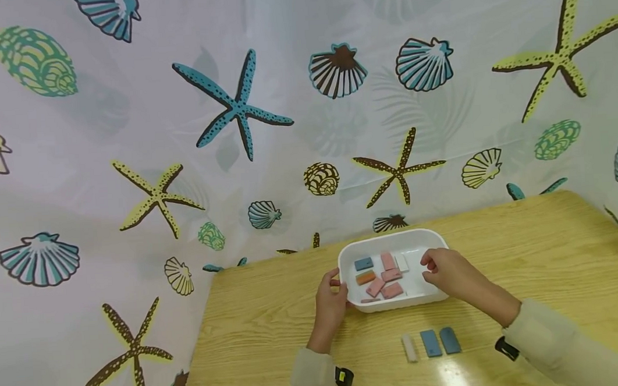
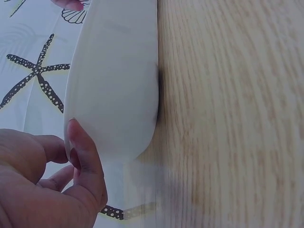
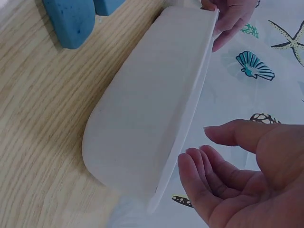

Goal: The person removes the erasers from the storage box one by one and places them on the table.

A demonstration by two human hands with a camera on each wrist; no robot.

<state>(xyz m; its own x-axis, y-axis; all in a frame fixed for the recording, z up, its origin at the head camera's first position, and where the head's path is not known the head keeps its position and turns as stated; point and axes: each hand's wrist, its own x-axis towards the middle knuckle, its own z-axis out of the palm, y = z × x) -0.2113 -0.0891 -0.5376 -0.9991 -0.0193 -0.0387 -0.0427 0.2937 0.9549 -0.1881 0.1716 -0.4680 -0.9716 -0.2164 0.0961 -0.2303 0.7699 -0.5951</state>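
The left hand [image 1: 329, 301] grips the left rim of the white plastic tray [image 1: 361, 248], thumb curled over the edge and fingers against the outer wall. The tray sits on the wooden table [image 1: 527, 251] between both hands, near the far edge by the seashell-print curtain [image 1: 231, 115]. Inside lie small flat blocks: a blue block [image 1: 363, 263], an orange block [image 1: 366, 277], several pink blocks [image 1: 391, 275] and a white block [image 1: 402, 262]. The right hand [image 1: 446, 272] hovers over the tray's right rim, fingers loosely bent and apart, holding nothing. In front of the tray, nearer the person, a pale block [image 1: 409, 347] and two blue blocks [image 1: 440, 342] lie side by side.
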